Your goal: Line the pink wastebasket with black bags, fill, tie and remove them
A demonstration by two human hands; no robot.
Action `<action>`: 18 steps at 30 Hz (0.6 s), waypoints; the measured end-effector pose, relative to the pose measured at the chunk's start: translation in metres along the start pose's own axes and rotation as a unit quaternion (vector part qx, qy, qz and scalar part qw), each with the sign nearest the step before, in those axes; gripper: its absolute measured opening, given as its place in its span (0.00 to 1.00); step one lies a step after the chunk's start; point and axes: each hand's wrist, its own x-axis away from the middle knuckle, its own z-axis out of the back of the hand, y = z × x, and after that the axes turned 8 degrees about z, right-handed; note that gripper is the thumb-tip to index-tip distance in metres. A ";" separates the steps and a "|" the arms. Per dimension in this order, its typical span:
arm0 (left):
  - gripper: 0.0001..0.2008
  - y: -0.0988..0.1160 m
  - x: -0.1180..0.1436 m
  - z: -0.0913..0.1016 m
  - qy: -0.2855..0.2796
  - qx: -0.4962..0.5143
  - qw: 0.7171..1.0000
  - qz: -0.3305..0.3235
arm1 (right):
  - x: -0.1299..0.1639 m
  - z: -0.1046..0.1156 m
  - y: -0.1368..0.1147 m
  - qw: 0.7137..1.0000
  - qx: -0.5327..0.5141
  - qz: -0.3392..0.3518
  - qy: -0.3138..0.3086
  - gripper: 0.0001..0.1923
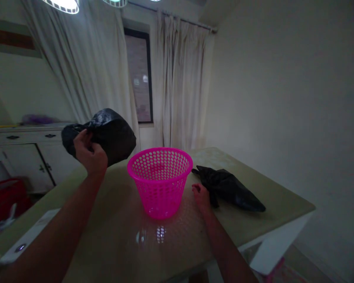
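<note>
Head view: bright pink perforated plastic basket (160,181) stands upright on the glossy beige counter (271,196). Left hand (90,153) is raised up and left of the basket, fingers clenched on a crumpled black plastic bag (112,133), held clear of the counter. Right hand (201,196) rests on the counter just right of the basket, loosely curled, touching the edge of a second flat black plastic bag (230,188); can't tell if it's actually gripping it.

Crumpled black bag (106,133) aloft; another black bag (233,188) flat beside pink basket (161,182).
</note>
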 end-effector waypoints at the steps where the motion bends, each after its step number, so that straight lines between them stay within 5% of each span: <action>1: 0.27 -0.003 0.006 0.002 -0.002 -0.014 1.000 0.008 | 0.000 0.000 0.000 1.000 0.001 0.001 -0.001 0.14; 7: 0.23 -0.010 0.028 0.020 -0.108 -0.197 0.974 0.013 | 0.001 0.002 0.002 1.000 0.009 0.004 0.005 0.17; 12: 0.28 0.017 0.036 0.035 -0.349 -0.357 0.866 0.023 | -0.002 0.002 0.003 1.000 0.013 0.017 0.004 0.16; 14: 0.29 0.037 0.037 0.037 -0.368 -0.396 0.841 0.017 | -0.002 0.002 0.003 1.000 0.019 0.020 0.006 0.18; 18: 0.32 0.056 0.036 0.036 -0.354 -0.426 0.833 0.014 | -0.002 0.003 0.003 0.999 0.035 0.021 0.006 0.21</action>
